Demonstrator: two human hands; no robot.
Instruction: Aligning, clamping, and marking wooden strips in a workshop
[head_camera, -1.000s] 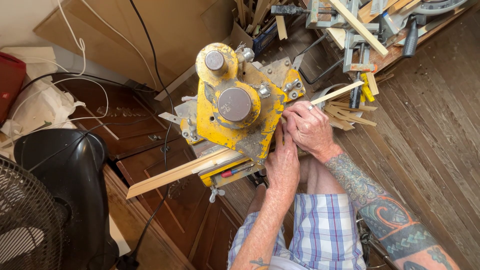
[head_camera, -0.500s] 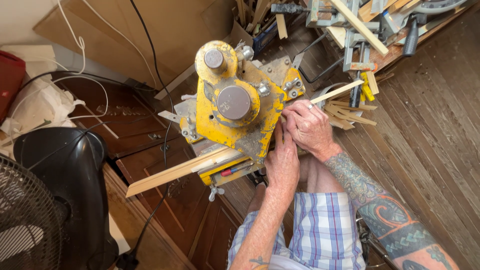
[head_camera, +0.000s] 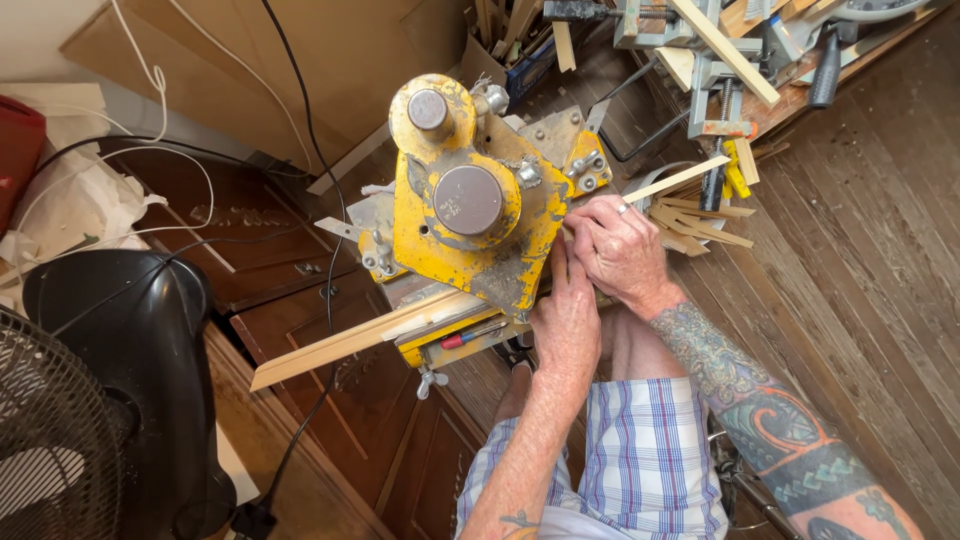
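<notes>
Just left of my right hand (head_camera: 622, 252) stands the yellow machine (head_camera: 470, 215), heavy and rigid. That hand pinches a thin wood strip (head_camera: 680, 178), light, stiff and easily snapped, so I hold near the machine. My left hand (head_camera: 565, 318) lies flat, fingers extended, against the machine's edge.

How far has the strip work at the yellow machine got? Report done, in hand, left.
Done: cut wooden strips lie piled on the floor beside the machine. In hand: both hands, left hand and right hand, press at the yellow machine, with a long wooden strip running through it. Left: that strip looks uncut.
</notes>
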